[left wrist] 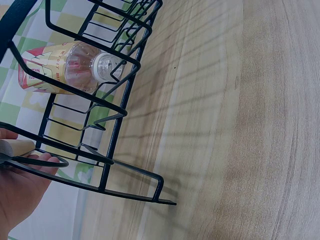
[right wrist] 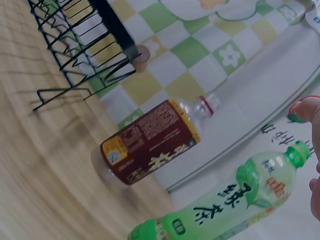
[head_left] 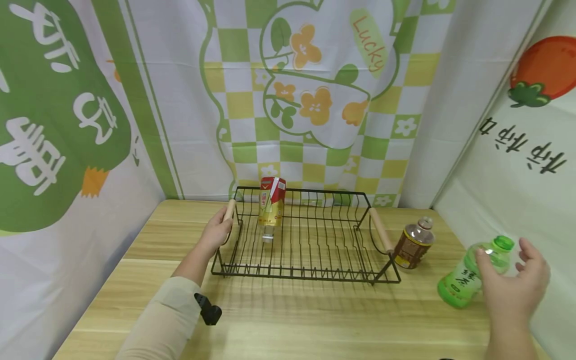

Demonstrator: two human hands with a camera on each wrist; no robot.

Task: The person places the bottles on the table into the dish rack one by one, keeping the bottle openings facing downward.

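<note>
My left hand (head_left: 216, 233) grips the wooden handle (head_left: 230, 209) on the left end of a black wire dish rack (head_left: 306, 278). In the left wrist view, its fingers curl around that handle. Inside the rack, toward the left, a bottle with a red and yellow label (head_left: 272, 202) lies tilted, its white cap (left wrist: 107, 68) pointing toward the front. On the right, my right hand (head_left: 516, 287) is beside the green tea bottle (head_left: 465, 275), thumb and fingers spread apart near its neck. The right wrist view shows a gap between the fingers (right wrist: 305, 107) and the bottle's green cap (right wrist: 298, 153).
A clear bottle with a brown label (head_left: 411, 246) stands just right of the rack's right wooden handle (head_left: 380, 231). The wooden table (head_left: 288, 320) meets printed curtains (head_left: 315, 165) at the back and sides. A black strap device (head_left: 209, 310) is on the left sleeve.
</note>
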